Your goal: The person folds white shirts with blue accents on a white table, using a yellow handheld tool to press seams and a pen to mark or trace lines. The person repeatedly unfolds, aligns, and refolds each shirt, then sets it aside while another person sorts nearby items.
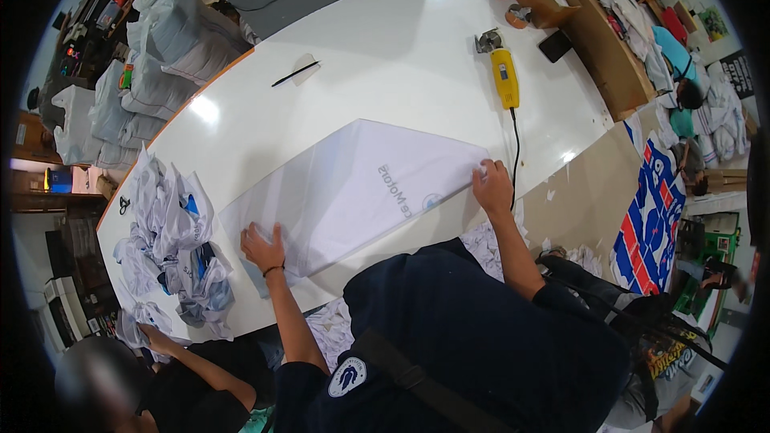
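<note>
A folded piece of white printed fabric [353, 184] lies on the white table in front of me, its upper layer slightly see-through. My left hand [263, 248] rests on its left end with the fingers spread. At the far right corner, my right hand [492, 186] has its fingers bent and closed on the fabric's edge. Past that corner lies a yellow handheld electric cutter [504, 78] with a round metal head and a black cord. Left of my left hand is a heap of crumpled white and blue fabric pieces [172, 224].
A black pen [296, 73] lies toward the far side of the table [401, 32]. A tape roll [517, 16], a phone [555, 46] and a cardboard box [601, 40] sit far right. At lower left, a co-worker's hand [156, 339] touches the heap. Stuffed sacks [164, 32] stand beyond the left edge.
</note>
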Available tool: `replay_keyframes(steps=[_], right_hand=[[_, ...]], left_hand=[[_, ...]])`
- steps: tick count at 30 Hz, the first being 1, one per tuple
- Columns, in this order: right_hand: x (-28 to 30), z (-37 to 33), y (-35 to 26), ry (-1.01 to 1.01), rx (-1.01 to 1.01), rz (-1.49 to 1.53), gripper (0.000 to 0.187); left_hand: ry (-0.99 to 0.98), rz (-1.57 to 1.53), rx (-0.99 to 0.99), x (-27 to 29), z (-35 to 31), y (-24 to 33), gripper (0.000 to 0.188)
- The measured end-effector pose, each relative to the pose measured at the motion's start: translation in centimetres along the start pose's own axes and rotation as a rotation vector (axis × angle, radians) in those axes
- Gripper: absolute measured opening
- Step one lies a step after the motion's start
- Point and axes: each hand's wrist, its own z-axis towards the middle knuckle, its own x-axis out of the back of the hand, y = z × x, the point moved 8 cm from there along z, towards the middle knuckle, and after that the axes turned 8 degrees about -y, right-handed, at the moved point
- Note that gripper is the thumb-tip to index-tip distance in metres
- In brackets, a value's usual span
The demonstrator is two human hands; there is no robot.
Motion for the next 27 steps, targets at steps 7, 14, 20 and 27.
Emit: replay_keyframes(steps=[7,14,20,27], right_hand=[[-0.7,1.1,-0.9,-0.072,-0.054,-0.076,0.030],[0.6,1.7,-1.5,0.022,0.039,-0.057,0.027],[0.9,2.3,3.2,-0.145,-0.199,-0.095,0.019],[5.6,3.1,9.9,0.025,-0.356,0.124,0.020]], left_hand=[[-0.254,0.055,0.020,-0.3,1.9,6.0,0.099],[-0.145,0.037,-0.227,-3.6,3.1,9.3,0.096],[-0.297,-0.054,-0.737,-6.1,-3.0,26.1,0.079],[-0.405,-0.083,-1.066,-8.1,-9.8,36.4,0.063]])
